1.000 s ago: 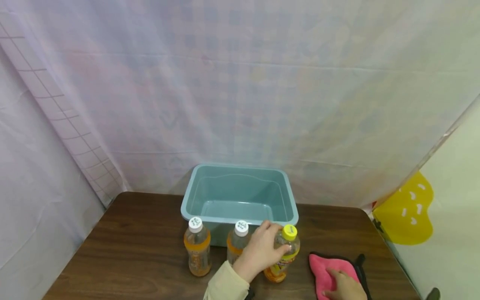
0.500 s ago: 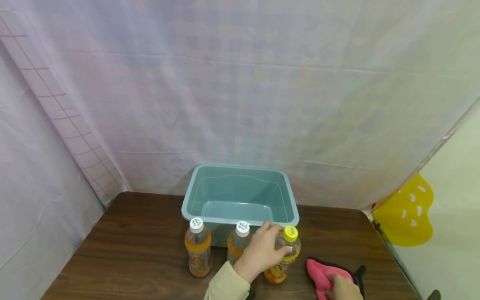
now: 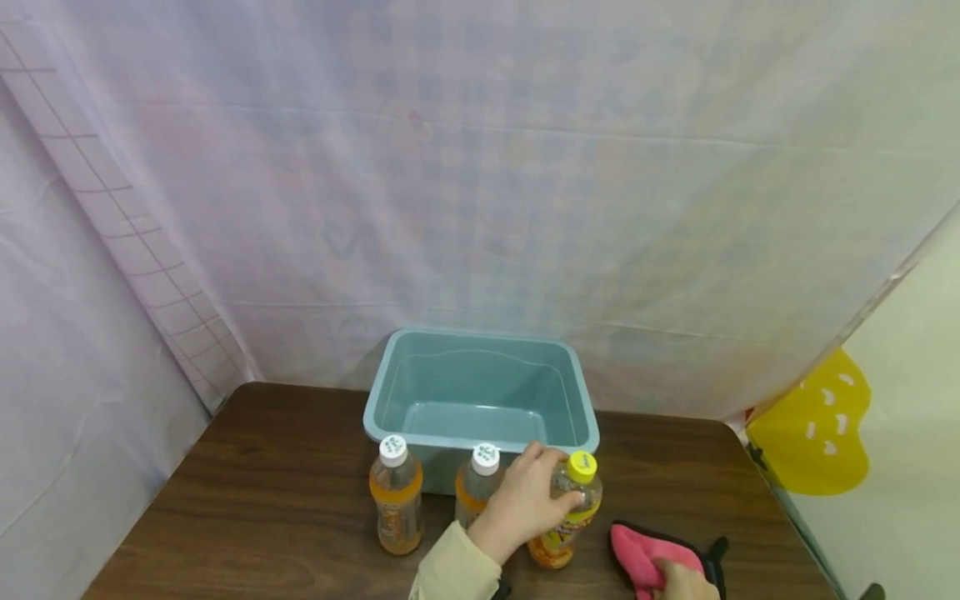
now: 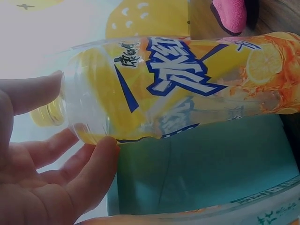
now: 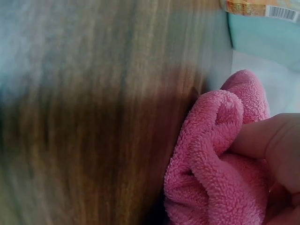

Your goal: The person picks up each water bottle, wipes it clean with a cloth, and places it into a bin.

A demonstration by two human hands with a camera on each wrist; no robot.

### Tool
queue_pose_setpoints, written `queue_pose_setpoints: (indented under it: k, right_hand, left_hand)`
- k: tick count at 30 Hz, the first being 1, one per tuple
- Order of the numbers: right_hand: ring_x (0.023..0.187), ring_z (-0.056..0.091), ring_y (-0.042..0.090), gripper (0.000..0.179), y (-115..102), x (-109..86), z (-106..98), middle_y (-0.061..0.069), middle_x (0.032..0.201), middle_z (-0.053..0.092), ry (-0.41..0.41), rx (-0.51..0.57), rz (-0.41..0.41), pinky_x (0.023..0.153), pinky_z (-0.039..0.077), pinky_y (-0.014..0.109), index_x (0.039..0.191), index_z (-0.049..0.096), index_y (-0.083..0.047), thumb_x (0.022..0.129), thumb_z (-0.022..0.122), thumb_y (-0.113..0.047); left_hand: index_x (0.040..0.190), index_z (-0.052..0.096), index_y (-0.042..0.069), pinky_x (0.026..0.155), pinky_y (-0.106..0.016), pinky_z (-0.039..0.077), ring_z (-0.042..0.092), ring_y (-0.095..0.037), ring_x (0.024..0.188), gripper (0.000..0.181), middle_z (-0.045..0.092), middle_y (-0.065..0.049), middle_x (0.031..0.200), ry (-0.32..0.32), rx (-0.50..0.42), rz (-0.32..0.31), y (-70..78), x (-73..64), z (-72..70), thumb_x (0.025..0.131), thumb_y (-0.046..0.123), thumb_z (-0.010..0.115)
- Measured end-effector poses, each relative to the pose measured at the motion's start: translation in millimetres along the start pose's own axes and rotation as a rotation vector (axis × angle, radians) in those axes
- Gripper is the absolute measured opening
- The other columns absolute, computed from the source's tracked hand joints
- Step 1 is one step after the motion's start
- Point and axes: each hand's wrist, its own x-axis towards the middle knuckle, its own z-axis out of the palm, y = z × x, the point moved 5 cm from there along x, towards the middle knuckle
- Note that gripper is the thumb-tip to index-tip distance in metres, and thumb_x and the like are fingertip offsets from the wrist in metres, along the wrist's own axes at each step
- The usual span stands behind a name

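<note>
My left hand (image 3: 525, 500) holds a clear drink bottle (image 3: 579, 518) with a yellow cap near its neck, thumb on one side and fingers on the other. The bottle stands upright on the table in the head view. Its yellow label (image 4: 183, 70) with lemon pictures fills the left wrist view. Lower right, my right hand (image 3: 684, 582) grips a pink plush cloth (image 3: 643, 552) with a dark edge. In the right wrist view the cloth (image 5: 206, 159) is bunched into folds under the thumb (image 5: 253, 138). The other fingers are mostly hidden.
Two white-capped bottles, one at the left (image 3: 396, 508) and one partly behind my left wrist (image 3: 474, 485), stand before a blue-green plastic bin (image 3: 480, 440). The brown wooden table (image 3: 285, 492) backs onto a pale curtain (image 3: 480, 208). A yellow shape (image 3: 813, 425) hangs at right.
My right hand has gathered the pink cloth, now more bunched, and drawn it slightly towards the front edge and left. The left hand and the yellow-capped bottle have stayed in place.
</note>
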Motion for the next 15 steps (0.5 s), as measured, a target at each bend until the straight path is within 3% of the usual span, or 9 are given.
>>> queue_pose_setpoints:
  k: [5, 9, 12, 15]
  right_hand:
    - [0.065, 0.058, 0.026, 0.025, -2.5, -1.0, -3.4, 0.010, 0.074, 0.063, -0.015, 0.021, -0.013, 0.057, 0.043, 0.044, 0.084, 0.063, -0.014, 0.063, 0.074, -0.021]
    - [0.066, 0.059, 0.028, 0.034, -2.3, -0.6, -8.1, 0.015, 0.077, 0.063, -0.032, 0.033, -0.008, 0.057, 0.044, 0.044, 0.098, 0.063, -0.007, 0.067, 0.072, -0.016]
    - [0.062, 0.058, 0.031, 0.040, -3.0, -3.9, -18.4, 0.019, 0.076, 0.063, 0.027, 0.059, -0.019, 0.054, 0.043, 0.044, 0.104, 0.060, -0.001, 0.069, 0.070, -0.016]
    - [0.059, 0.057, 0.032, 0.041, -6.0, -9.9, -32.2, 0.021, 0.075, 0.063, 0.145, 0.120, -0.030, 0.052, 0.043, 0.044, 0.106, 0.061, -0.001, 0.070, 0.070, -0.019]
  left_hand:
    - [0.118, 0.056, 0.011, 0.079, -0.027, 0.048, 0.054, -0.016, 0.097, 0.047, 0.053, -0.001, 0.107, 0.000, 0.000, 0.007, -0.4, 0.3, -1.2, 0.080, 0.035, 0.068]
    - [0.119, 0.055, 0.011, 0.079, -0.028, 0.048, 0.054, -0.016, 0.097, 0.048, 0.052, -0.001, 0.107, -0.009, -0.004, -0.002, -1.8, -0.3, -0.2, 0.080, 0.035, 0.068]
    - [0.119, 0.055, 0.011, 0.080, -0.029, 0.048, 0.054, -0.017, 0.098, 0.048, 0.052, -0.001, 0.108, -0.012, -0.002, -0.001, -1.2, -0.5, 0.5, 0.080, 0.035, 0.068]
    - [0.119, 0.055, 0.010, 0.082, -0.029, 0.048, 0.053, -0.017, 0.099, 0.048, 0.052, -0.001, 0.108, -0.009, 0.004, 0.002, -0.2, -0.5, 0.7, 0.080, 0.035, 0.068]
